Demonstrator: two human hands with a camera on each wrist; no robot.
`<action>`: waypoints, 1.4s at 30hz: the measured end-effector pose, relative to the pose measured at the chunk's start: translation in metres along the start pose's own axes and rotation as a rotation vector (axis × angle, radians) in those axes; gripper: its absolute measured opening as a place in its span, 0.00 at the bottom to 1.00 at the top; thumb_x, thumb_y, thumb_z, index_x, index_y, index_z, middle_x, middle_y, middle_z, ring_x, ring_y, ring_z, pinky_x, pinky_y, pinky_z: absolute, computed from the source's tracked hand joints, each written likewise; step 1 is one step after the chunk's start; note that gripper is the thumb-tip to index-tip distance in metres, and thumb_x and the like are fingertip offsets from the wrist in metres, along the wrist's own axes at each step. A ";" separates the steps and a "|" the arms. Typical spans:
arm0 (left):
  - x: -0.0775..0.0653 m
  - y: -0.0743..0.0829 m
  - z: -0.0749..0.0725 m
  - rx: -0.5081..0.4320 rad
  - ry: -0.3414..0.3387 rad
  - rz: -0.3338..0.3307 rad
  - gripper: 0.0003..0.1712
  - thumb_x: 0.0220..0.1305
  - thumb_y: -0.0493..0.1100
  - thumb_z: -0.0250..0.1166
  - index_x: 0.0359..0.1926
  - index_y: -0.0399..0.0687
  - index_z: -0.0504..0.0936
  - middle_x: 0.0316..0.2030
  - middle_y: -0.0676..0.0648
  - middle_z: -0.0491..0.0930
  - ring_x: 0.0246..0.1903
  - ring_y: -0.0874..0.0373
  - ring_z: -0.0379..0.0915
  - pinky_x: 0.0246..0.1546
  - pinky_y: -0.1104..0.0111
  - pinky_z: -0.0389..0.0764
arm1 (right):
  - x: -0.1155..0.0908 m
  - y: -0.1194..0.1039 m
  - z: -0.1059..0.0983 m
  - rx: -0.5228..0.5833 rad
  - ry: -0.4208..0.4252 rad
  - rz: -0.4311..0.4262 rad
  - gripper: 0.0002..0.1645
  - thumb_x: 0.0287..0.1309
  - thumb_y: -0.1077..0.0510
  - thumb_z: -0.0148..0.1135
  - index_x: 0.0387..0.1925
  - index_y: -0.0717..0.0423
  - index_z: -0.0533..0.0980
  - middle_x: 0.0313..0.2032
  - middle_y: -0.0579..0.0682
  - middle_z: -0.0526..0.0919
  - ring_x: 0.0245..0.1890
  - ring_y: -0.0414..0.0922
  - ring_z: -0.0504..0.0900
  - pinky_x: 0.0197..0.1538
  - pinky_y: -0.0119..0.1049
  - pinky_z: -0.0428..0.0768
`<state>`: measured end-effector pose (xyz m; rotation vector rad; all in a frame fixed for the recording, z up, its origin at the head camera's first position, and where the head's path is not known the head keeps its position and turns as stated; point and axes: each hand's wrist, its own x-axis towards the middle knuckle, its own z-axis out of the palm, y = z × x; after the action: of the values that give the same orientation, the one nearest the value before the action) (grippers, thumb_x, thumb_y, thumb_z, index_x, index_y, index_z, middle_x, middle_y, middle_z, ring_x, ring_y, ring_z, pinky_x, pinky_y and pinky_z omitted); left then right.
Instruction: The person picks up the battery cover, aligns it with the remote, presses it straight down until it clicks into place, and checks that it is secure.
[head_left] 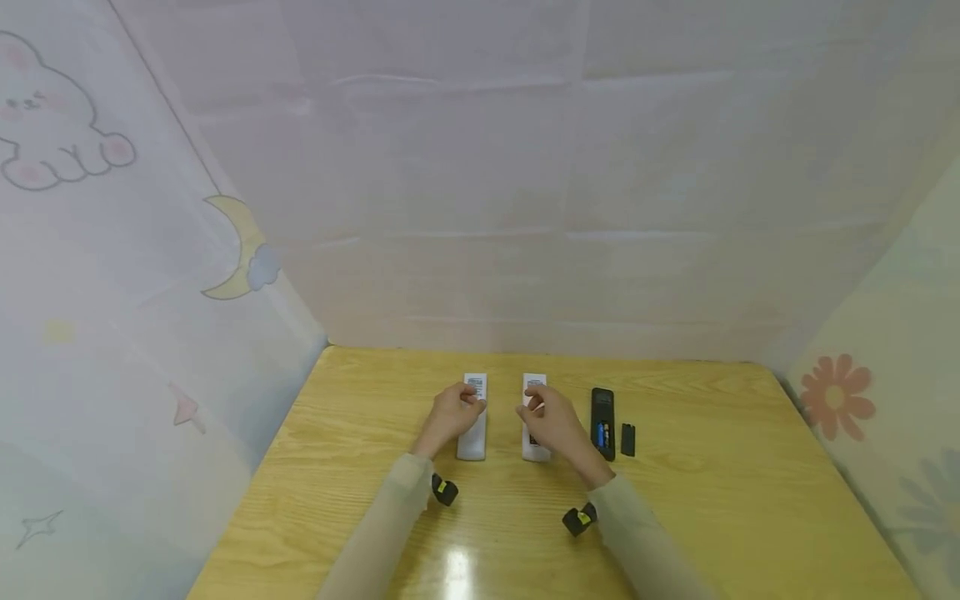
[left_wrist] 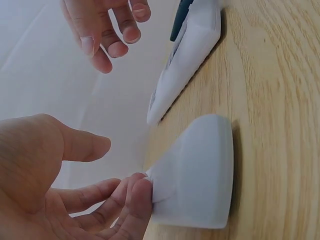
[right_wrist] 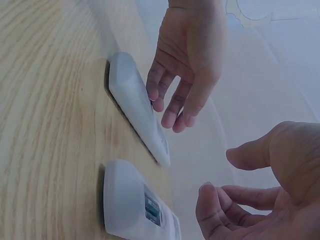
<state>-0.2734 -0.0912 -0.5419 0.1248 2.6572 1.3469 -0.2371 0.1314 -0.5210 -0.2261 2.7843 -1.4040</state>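
- Pale sleeves (head_left: 375,525) reach in from the near side, a small black device (head_left: 445,490) at each wrist.
- The left hand (head_left: 452,413) is loosely half-curled, thumb well apart from the fingers; its fingertips meet the edge of the left white remote (head_left: 472,444) without gripping it.
- The right hand (head_left: 557,423) is also relaxed and half-curled, thumb apart, holding nothing, above the right white remote (right_wrist: 125,210), whose recess (right_wrist: 152,207) shows something dark green inside.
- Both white remotes lie lengthwise on the wood-grain counter (head_left: 712,483), apart from each other.
- Right of them lie a black remote (head_left: 602,402), blue and dark batteries (head_left: 603,435) in its uncovered compartment, and, just beside it, a small black cover (head_left: 627,440).
- Beyond the counter rises a pale, creased wall covering (head_left: 510,167).
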 end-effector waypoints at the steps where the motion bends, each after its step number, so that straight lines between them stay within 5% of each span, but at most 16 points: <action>1: -0.001 0.001 0.000 -0.001 -0.004 0.003 0.26 0.76 0.49 0.66 0.66 0.38 0.79 0.54 0.42 0.84 0.51 0.48 0.82 0.51 0.53 0.86 | 0.000 0.000 -0.002 0.005 -0.001 0.002 0.25 0.73 0.57 0.67 0.65 0.67 0.77 0.43 0.55 0.83 0.42 0.49 0.86 0.35 0.39 0.85; 29: -0.003 0.030 0.017 -0.037 -0.070 0.043 0.28 0.76 0.49 0.67 0.67 0.36 0.78 0.55 0.41 0.85 0.50 0.48 0.83 0.51 0.52 0.86 | -0.007 0.022 -0.035 -0.084 0.017 0.008 0.28 0.75 0.56 0.65 0.67 0.68 0.75 0.51 0.60 0.82 0.47 0.52 0.85 0.45 0.45 0.88; 42: -0.005 0.037 0.041 -0.010 -0.090 0.015 0.27 0.75 0.51 0.67 0.64 0.37 0.79 0.52 0.43 0.86 0.51 0.48 0.83 0.54 0.53 0.85 | -0.008 0.036 -0.046 -0.119 0.021 0.033 0.29 0.73 0.57 0.67 0.67 0.69 0.74 0.52 0.64 0.82 0.48 0.54 0.85 0.44 0.45 0.87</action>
<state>-0.2607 -0.0377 -0.5350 0.1991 2.5801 1.3260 -0.2371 0.1900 -0.5229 -0.1665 2.8774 -1.2430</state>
